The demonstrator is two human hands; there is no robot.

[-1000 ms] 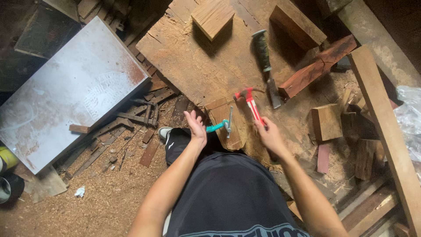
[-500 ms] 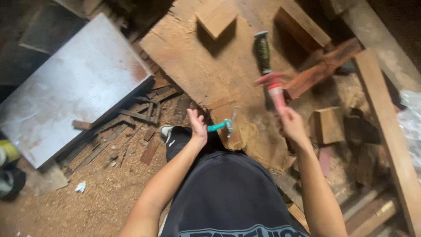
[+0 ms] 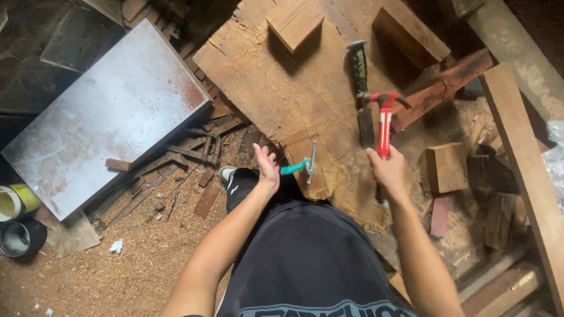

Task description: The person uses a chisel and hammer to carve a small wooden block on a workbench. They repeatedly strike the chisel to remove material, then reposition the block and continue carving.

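The right hand [image 3: 388, 171] has its grip closed round the lower end of a hammer [image 3: 384, 117], whose handle is bright red and whose dark metal head, with a claw at one side, sits at the top. The hammer's long axis runs almost straight up the picture, away from the person, with the head crosswise above the wrist, over the edge of a big rough wooden slab [image 3: 276, 88] lying on the sawdust floor. The left hand [image 3: 267, 170] is half open, fingers spread and curled, gripping nothing fully; its fingertips sit just beside the teal handle of a chisel [image 3: 299, 167], and whether they touch it cannot be told. The chisel's handle points left toward that hand, and its thin metal blade stands on a small wood block [image 3: 308, 167] at the slab's near edge, between the two hands. Just left of the hammer a dark hatchet [image 3: 359, 88] lies on the slab, lengthwise up the picture. A square block [image 3: 294, 22] rests farther up the slab, another block [image 3: 447, 167] to the right of the right hand, and a pale grey sheet [image 3: 106, 117] lies to the left on the floor.
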